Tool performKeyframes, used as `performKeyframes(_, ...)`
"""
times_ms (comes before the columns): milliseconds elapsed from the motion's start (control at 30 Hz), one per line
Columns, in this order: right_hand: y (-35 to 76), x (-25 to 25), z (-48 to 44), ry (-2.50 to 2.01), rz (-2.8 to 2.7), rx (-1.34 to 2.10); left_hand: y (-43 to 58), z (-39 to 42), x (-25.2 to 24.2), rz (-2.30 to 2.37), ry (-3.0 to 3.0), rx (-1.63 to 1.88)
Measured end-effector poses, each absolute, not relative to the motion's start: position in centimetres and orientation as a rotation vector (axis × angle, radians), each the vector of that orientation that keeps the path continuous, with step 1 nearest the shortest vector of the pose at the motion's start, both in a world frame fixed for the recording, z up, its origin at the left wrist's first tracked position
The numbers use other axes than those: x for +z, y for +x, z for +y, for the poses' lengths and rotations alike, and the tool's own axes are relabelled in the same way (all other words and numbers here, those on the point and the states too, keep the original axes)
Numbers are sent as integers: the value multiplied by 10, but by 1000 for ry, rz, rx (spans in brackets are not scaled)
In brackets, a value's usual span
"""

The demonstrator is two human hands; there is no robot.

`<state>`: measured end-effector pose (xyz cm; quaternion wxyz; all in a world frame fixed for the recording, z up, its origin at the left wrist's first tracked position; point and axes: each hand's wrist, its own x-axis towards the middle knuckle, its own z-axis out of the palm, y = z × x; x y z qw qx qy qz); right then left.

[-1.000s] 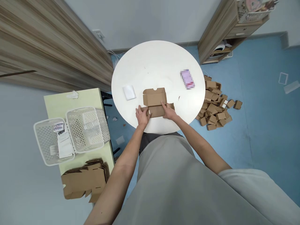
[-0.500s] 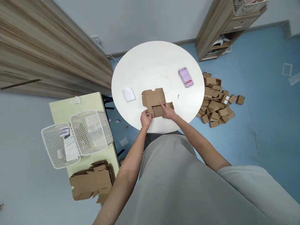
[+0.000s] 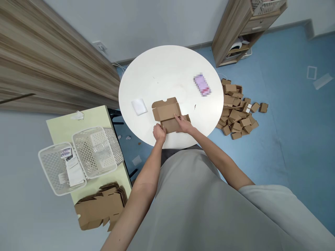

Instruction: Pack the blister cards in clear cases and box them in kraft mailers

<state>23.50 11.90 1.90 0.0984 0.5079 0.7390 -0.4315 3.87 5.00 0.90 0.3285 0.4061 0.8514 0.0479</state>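
A partly folded brown cardboard box (image 3: 167, 111) lies near the front edge of the round white table (image 3: 167, 66), its lid panel spread flat away from me. My left hand (image 3: 159, 132) is closed on the box's near left corner, gripping the side wall there. Across the box, my right hand (image 3: 184, 124) rests on its right part with the fingers stretched over the cardboard. A small flap stands up just beyond the right hand. Left of the box is a white packet (image 3: 139, 106). A pixelated purple item (image 3: 202, 84) lies at the table's right.
Several folded boxes (image 3: 237, 115) are heaped on the floor at right. On the pale side table (image 3: 60, 125) at left stand two white baskets (image 3: 94, 151) and a stack of flat cardboard blanks (image 3: 101, 207). A wooden cabinet (image 3: 231, 31) stands behind.
The left side wall of the box now stands folded up where a loose flap lay, with my left hand on it. The whole view has shifted slightly.
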Motion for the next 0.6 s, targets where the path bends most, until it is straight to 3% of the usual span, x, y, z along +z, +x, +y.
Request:
performKeyframes(133, 261, 25, 110, 1917, 2322, -1347, 43, 49, 9, 2246, 1079, 135)
performKeyframes(233, 288, 21, 105, 2317, 2083, -1244, 46, 48, 9, 2245, 1060, 165)
performKeyframes(367, 305, 15, 103, 2260, 1831, -1331, 48, 47, 11, 2241, 1056, 181)
performKeyframes(600, 284, 34, 89, 2151, 1901, -1296, 49, 50, 16, 2256, 1069, 125)
